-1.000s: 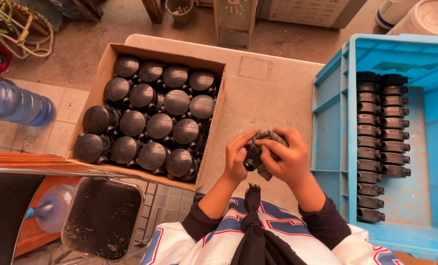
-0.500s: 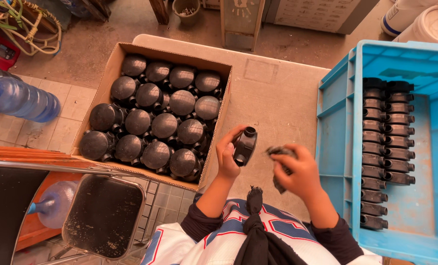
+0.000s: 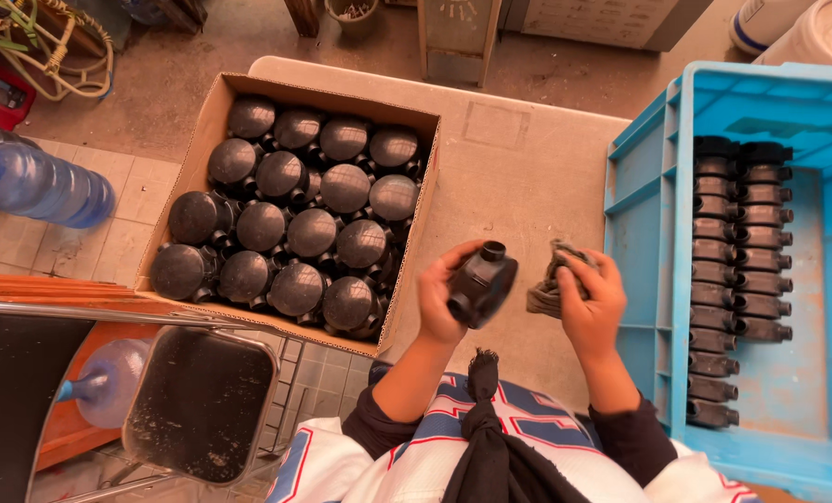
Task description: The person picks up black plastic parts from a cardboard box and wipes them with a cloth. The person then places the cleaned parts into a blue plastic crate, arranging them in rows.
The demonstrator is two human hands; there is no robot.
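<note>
My left hand (image 3: 439,293) grips a black plastic pump-like part (image 3: 481,282) with a round nozzle, held above the table just right of the cardboard box. My right hand (image 3: 591,303) clutches a crumpled grey rag (image 3: 546,284), a short way right of the part and apart from it. The cardboard box (image 3: 197,163) to the left is full of several black round-topped parts (image 3: 312,231). At the right, a blue plastic crate (image 3: 644,186) holds two rows of the same black parts (image 3: 740,270) lying side by side.
The beige table top (image 3: 509,177) lies between box and crate. Blue water bottles (image 3: 39,186) lie on the tiled floor at left, a metal chair seat (image 3: 197,405) stands at lower left, and white tubs (image 3: 807,33) sit at the top right.
My hands were together, rubbing the part with the rag. They have come apart: the left hand keeps the part and has turned it, the right hand has drawn the rag away rightward.
</note>
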